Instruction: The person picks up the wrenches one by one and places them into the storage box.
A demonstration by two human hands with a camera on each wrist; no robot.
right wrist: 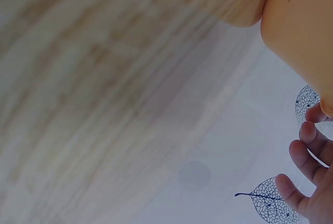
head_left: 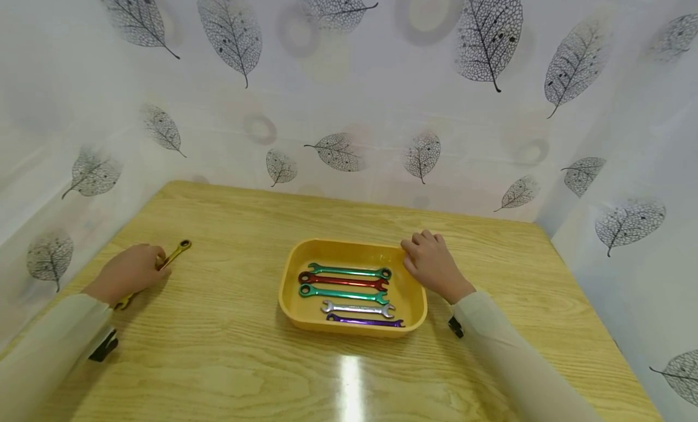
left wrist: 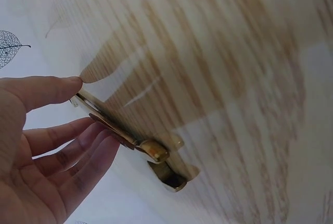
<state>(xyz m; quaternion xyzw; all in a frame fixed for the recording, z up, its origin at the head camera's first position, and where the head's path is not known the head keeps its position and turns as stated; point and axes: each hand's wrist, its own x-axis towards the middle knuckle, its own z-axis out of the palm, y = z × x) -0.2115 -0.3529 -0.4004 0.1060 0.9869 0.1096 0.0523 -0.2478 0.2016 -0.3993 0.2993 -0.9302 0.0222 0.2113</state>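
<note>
At the left of the table my left hand (head_left: 133,271) pinches a gold combination wrench (head_left: 177,250) by its shaft, between thumb and fingers. Its ring end points away from me; the open end (left wrist: 166,166) lies close over the wood in the left wrist view. On the other side, my right hand (head_left: 433,264) holds the far right corner of a yellow plastic tray (head_left: 353,328), fingers at the rim. Inside the tray lie a green wrench (head_left: 349,271), a red wrench (head_left: 343,281), another green wrench (head_left: 343,293), a silver wrench (head_left: 357,308) and a purple wrench (head_left: 365,321), roughly parallel.
The wood-grain table (head_left: 229,361) runs back to a white curtain (head_left: 349,94) printed with dark leaves, which also encloses both sides. A bright light reflection shows on the wood in front of the tray. A black strap piece (head_left: 455,327) shows under the right sleeve.
</note>
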